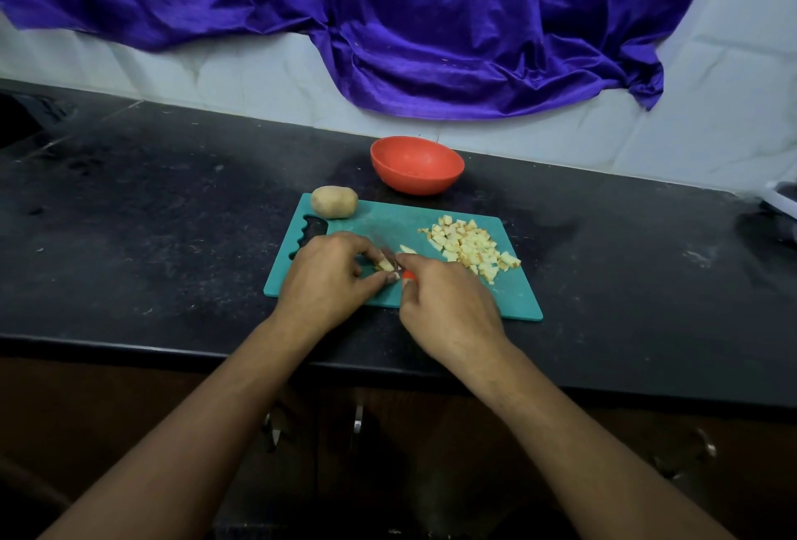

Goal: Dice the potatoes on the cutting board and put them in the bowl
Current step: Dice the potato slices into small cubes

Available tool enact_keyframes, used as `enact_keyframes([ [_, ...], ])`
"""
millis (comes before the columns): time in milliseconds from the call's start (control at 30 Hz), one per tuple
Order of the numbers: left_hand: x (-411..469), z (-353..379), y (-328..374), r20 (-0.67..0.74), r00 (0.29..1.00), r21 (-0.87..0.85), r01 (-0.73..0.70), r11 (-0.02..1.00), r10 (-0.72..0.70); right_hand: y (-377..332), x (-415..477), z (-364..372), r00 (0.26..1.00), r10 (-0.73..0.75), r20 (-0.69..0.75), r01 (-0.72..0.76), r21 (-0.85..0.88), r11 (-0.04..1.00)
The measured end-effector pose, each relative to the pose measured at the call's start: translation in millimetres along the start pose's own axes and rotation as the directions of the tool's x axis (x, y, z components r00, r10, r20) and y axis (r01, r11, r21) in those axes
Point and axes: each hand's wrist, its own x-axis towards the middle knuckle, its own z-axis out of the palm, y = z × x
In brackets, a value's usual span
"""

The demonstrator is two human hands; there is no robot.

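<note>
A teal cutting board [509, 293] is laid flat on the black counter [172, 216]. A whole brown potato [334, 202] is set on its far left corner. Small yellow potato cubes [470, 247] are piled on its right side. One small potato piece [385, 265] is pinched near the middle by the left hand [327, 276]. A red bowl [417, 166] is stood upright just behind the board.
</note>
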Motion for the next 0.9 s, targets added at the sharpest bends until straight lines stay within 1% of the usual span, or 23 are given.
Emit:
enact_keyframes([
  [367,-2,-2,-1,0.004,1.000,-0.037,0.013,0.999,-0.013,-2,-2,7,0.999,-0.035,-0.009,0.035,-0.030,0.999],
  [700,-1,1,-5,-0.001,1.000,-0.062,-0.008,0.998,0.007,-6,-3,16,0.996,-0.082,0.017,0.084,-0.183,0.980],
  [900,-2,2,-5,-0.005,1.000,-0.042,-0.008,0.999,0.008,-6,-6,16,0.995,-0.091,0.037,0.097,-0.213,0.972],
])
